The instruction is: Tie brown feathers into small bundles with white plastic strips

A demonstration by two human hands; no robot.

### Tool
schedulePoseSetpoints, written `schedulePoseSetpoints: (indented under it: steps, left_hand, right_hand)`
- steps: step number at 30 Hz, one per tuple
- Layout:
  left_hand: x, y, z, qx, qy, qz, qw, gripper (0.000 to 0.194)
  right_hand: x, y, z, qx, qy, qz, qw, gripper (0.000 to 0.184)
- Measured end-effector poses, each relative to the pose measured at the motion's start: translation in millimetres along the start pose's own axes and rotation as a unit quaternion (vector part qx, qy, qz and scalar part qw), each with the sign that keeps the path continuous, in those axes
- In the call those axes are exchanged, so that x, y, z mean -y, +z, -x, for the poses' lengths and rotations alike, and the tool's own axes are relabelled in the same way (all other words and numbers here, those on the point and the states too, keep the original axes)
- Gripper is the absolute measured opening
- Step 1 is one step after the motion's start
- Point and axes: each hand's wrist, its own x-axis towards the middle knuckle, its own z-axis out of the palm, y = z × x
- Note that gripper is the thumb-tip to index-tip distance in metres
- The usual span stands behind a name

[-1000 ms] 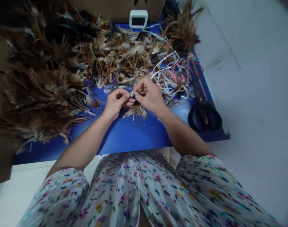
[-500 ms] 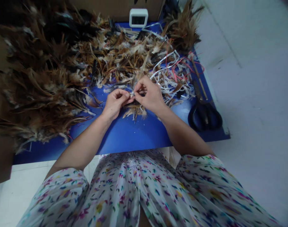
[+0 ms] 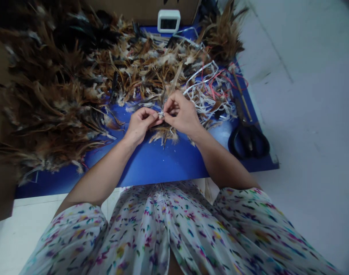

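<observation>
My left hand [image 3: 142, 123] pinches a small whitish feather bundle [image 3: 161, 114] between thumb and forefinger. From the other side, my right hand [image 3: 182, 114] has thumb and fingertip closed at the bundle's end; its fine details are too small to make out. Under and in front of both hands lies a little tuft of brown feathers [image 3: 165, 134] on the blue board. Just past my fingers begins a wide spread of loose brown feathers [image 3: 145, 72]. Beside my right hand lies a tangle of white plastic strips [image 3: 203, 105].
Black-handled scissors [image 3: 249, 142] and a thin stick [image 3: 241, 95] lie along the right edge of the blue board [image 3: 163, 168]. Red string [image 3: 213, 86] mixes with the strips. A small white digital clock [image 3: 168, 21] stands at the back. Large feather bunches [image 3: 54, 126] fill the left.
Both hands keep the same pinch at the bundle, with hardly any movement. The whole view has shifted very slightly.
</observation>
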Motion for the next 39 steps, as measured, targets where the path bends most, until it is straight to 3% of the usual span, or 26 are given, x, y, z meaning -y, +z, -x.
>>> schedulePoseSetpoints:
  steps: [12,39]
  left_hand:
    - [-2.4,1.7,1.5,-0.006,-0.008,-0.032,0.999,0.021]
    - [-4.3,3.6,2.8,-0.011,-0.016,-0.043,0.999,0.025]
  right_hand:
    - [-5.3,-0.8,-1.6,0.005,0.002,-0.001,1.000,0.026]
    - [-8.8,-5.6,-3.6,-0.008,-0.005,0.002,1.000,0.022]
